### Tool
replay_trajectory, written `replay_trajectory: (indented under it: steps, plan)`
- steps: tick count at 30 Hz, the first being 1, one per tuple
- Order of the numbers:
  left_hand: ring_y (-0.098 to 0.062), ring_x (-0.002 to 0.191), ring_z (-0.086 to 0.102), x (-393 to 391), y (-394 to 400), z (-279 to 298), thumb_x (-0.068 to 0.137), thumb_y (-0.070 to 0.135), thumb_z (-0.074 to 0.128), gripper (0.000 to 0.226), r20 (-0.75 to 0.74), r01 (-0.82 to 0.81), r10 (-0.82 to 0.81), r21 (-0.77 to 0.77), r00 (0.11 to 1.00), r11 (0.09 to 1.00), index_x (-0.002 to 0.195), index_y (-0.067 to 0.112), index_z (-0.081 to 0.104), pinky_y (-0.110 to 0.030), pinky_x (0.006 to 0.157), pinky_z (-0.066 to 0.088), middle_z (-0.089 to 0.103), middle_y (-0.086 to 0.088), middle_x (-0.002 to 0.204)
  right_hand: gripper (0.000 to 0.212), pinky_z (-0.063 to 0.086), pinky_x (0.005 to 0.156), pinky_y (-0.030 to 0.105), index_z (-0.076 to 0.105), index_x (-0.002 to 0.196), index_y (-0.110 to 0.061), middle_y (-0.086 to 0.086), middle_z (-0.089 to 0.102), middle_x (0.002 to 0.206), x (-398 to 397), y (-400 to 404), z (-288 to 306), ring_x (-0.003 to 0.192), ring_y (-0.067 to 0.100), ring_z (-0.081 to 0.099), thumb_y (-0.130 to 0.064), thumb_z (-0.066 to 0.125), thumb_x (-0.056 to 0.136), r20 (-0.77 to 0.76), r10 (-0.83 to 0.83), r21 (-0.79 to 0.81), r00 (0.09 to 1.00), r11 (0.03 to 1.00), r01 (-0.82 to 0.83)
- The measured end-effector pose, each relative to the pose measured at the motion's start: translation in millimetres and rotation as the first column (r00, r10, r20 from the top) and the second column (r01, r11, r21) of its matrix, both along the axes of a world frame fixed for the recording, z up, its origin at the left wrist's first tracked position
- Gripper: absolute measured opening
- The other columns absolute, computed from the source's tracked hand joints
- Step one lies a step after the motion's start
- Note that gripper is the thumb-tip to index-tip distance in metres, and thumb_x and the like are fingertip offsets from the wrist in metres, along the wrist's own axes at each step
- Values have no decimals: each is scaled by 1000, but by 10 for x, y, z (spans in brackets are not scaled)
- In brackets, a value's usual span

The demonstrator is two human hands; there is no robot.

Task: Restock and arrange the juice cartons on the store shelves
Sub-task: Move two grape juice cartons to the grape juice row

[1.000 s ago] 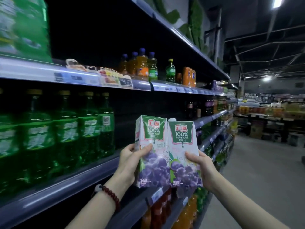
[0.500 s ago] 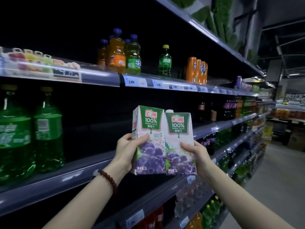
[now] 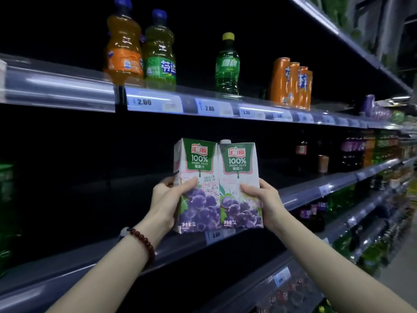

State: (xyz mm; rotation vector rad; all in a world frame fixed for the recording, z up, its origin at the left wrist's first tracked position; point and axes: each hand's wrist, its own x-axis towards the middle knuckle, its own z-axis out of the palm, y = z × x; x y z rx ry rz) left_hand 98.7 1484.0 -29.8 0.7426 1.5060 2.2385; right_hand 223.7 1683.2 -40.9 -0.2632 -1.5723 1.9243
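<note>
Gripping two grape juice cartons (image 3: 217,186) side by side, both hands (image 3: 165,203) before the shelf (image 3: 316,188).

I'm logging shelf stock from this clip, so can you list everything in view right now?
Purple-and-white grape juice cartons: two, side by side, held before the dark middle shelf.
Orange soda bottle: one in front, upper shelf, left.
Yellow-green soda bottle: one, beside it.
Green yellow-capped bottle: one, upper shelf, centre.
Orange cans: a row, upper shelf, right.
Price tags: several, upper shelf edge.
Left hand: red bead bracelet, grips left carton.
Right hand: grips right carton.
</note>
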Motion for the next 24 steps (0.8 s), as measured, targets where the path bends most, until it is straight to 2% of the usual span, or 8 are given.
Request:
replay_trajectory:
  steps: [3,7,12,16,18,21,24]
  plan:
    - [-20,60,73,-104,154,21,52,28,82,45,69,-35,35,-5,997,999,88,4,70,-23,49,54,76,-8,71,54,59,60,34,63,107,-4,17,75,94,-226,219,43,76,33,73,-11,81,56,14,52,-5,999,999,-52]
    - [-20,63,73,-187,379,97,47,24,85,56,74,-145,141,53,987,988,98,5,69,-23,52,56,77,-11,80,58,59,61,34,63,108,0,19,74,95,-450,528,151,74,33,73,-17,82,56,28,143,49,989,988,-144]
    - [-24,70,74,-248,791,119,54,15,87,45,31,-268,266,113,964,957,92,11,64,-28,60,57,76,-12,85,59,59,57,32,59,108,-6,14,76,87,-651,990,252,69,28,73,-6,80,53,-39,203,29,978,979,-202]
    - [-24,69,74,-268,1145,56,41,27,88,56,26,-278,276,114,961,954,89,11,64,-29,58,57,77,-10,80,45,56,49,26,58,100,-11,11,76,77,-773,1374,202,62,23,73,8,73,62,-67,241,12,968,971,-241]
    - [-26,71,74,-290,1311,24,37,31,89,65,15,-288,288,107,958,952,92,9,64,-33,64,56,77,-12,83,43,55,48,27,59,102,-10,13,76,76,-823,1567,157,61,24,73,13,69,67,-62,258,-11,964,966,-259]
    - [-30,76,74,-299,1551,-29,39,29,90,67,11,-299,299,99,954,949,97,7,64,-34,63,57,76,-15,89,56,57,52,32,61,110,-7,17,76,84,-891,1789,83,67,29,73,3,75,57,-70,284,-43,956,957,-288]
    - [-31,78,74,-292,1726,-103,47,19,87,59,29,-291,290,118,957,949,99,4,64,-30,58,58,75,-17,93,75,59,64,39,53,127,-7,20,74,98,-965,1980,-12,79,34,72,1,76,56,-61,307,-87,950,946,-311]
